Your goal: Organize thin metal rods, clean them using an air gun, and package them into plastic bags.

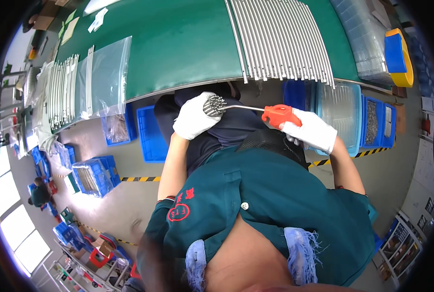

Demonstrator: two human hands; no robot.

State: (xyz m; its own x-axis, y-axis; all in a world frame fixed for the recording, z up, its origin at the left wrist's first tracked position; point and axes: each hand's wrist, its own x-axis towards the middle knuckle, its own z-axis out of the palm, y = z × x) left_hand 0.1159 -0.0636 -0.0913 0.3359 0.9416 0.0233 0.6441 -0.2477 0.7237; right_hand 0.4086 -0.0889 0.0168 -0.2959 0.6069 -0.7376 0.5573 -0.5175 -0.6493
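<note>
A worker's gloved left hand (193,118) grips a bundle of slim metal rods (214,105) above the lap (236,129), ends apparently exposed to face the nozzle (246,107) of a red air gun (279,116), clasped in the gloved right hand (316,130).

A thin nozzle (246,107) bars the gap between left hand (194,118) and right hand (314,131), but ahead of the left there's open green table (178,53), metal rods (280,41) crowding beyond the right.

Metal bundle (214,105) partly hidden by left grip (195,118), distant person (40,193) too small for detail
</note>
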